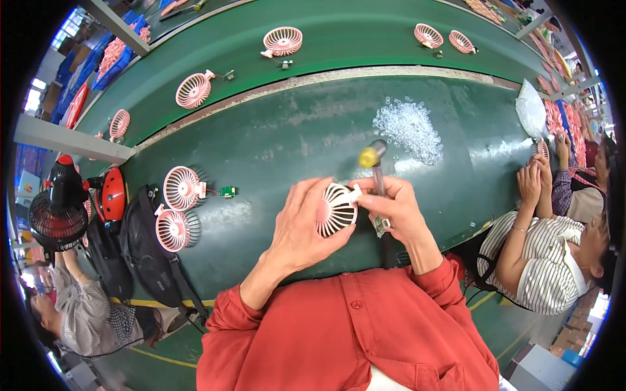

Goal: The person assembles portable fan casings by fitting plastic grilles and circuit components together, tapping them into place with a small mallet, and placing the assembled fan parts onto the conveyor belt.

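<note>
My left hand (301, 225) is closed around the side of a pale pink fan cage (338, 214), its slatted face turned upward. At the cage's short neck, my right hand (403, 210) pinches with thumb and forefinger; whether a small part sits between those fingertips is hidden. A small circuit board (382, 225) hangs just under the right thumb. Beyond and beneath the right hand is a mallet (372, 156) with a yellow face and a metal shaft. Its dark handle runs toward my body, and I cannot tell whether the hand touches it.
Clear small rings (411, 130) lie heaped ahead. Two pink cages (173, 229) and a green circuit board (227, 191) rest at left, near a black bag (153, 251) and a desk fan (59, 218). More cages (283, 42) sit on the green conveyor (358, 42). A striped-shirted person (531, 260) works at right.
</note>
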Demonstrator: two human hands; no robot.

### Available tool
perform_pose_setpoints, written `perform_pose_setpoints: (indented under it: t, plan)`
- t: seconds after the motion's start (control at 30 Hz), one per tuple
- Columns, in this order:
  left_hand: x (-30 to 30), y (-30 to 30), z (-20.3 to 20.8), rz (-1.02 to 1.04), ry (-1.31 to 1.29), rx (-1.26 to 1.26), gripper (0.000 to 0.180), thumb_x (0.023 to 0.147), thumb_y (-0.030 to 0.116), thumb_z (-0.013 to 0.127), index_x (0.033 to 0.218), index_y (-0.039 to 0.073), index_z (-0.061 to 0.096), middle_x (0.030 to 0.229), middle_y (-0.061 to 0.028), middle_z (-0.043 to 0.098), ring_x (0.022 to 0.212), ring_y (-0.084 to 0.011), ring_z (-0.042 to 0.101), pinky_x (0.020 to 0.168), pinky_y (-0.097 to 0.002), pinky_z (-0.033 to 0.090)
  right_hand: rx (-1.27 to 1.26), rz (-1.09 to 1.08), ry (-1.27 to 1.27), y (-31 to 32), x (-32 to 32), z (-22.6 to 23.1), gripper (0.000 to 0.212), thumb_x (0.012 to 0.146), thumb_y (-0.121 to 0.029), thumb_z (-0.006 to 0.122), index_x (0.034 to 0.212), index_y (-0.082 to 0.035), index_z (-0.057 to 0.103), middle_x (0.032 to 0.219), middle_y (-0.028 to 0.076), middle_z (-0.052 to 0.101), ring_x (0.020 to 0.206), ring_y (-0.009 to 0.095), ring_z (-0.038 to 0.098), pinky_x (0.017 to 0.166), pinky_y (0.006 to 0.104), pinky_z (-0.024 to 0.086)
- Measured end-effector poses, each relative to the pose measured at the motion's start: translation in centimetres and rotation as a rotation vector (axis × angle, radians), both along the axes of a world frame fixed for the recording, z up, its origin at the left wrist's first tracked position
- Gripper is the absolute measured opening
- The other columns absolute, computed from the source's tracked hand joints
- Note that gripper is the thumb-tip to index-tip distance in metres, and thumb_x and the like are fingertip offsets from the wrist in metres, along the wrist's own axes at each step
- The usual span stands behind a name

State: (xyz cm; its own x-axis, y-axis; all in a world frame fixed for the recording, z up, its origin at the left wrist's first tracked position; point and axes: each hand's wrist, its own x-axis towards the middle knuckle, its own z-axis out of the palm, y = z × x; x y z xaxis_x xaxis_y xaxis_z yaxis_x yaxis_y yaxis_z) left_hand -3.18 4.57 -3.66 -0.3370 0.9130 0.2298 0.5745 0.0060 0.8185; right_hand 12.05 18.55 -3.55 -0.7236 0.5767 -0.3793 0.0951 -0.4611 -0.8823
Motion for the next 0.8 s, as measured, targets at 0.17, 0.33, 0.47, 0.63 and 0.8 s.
perform_pose_setpoints:
  t: [0.17,0.33,0.47,0.63,0.8]
  plan:
    - [0.5,0.0,0.6,0.055,0.165,-0.04,0.071,0.069,0.024,0.08,0.129,0.001,0.05,0.121,-0.0158,0.053,0.106,-0.0349,0.055,0.081,-0.0441,0.052,0.845,0.071,-0.228,-1.2,-0.1,1.3,0.021,0.087,-0.009,0.073,0.076,0.004,0.061,0.088,0.006,0.072,0.069,0.009,0.057,0.055,0.0267,0.042]
    - [0.3,0.2,0.4,0.077,0.27,0.144,0.075,0.066,0.022,0.083,0.13,0.002,0.049,0.12,-0.0171,0.052,0.102,-0.0351,0.056,0.074,-0.0428,0.054,-0.147,0.007,-0.01,0.5,0.0,2.7,0.026,0.083,0.0,0.075,0.108,0.006,0.068,0.087,0.008,0.071,0.055,0.003,0.054,0.045,0.0179,0.035]
    - [-0.1,0.0,0.5,0.075,0.279,0.092,0.078,0.065,0.025,0.085,0.13,0.002,0.048,0.123,-0.0171,0.051,0.102,-0.0361,0.056,0.075,-0.0434,0.054,0.28,-0.095,-0.052,-1.2,-0.7,1.1,0.024,0.086,-0.001,0.073,0.109,0.006,0.069,0.086,0.006,0.071,0.061,0.003,0.056,0.048,0.0176,0.037]
    - [-1.0,0.1,1.6,0.085,0.12,-0.079,0.081,0.071,0.033,0.084,0.134,0.001,0.045,0.119,-0.0196,0.056,0.104,-0.0364,0.058,0.08,-0.0427,0.053,0.314,-0.174,-0.067,-1.2,-1.5,1.6,0.018,0.087,-0.005,0.074,0.103,0.002,0.072,0.072,-0.004,0.062,0.064,0.002,0.052,0.053,0.02,0.041]
    - [-5.1,2.8,2.8,0.024,-0.174,-0.225,0.039,0.08,0.027,0.077,0.105,0.001,0.062,0.1,-0.0159,0.063,0.09,-0.0319,0.064,0.078,-0.0413,0.051,0.559,-0.298,-0.195,-0.2,-1.4,1.9,0.015,0.087,-0.003,0.072,0.1,0.003,0.071,0.086,-0.003,0.06,0.058,0.002,0.045,0.05,0.0195,0.035]
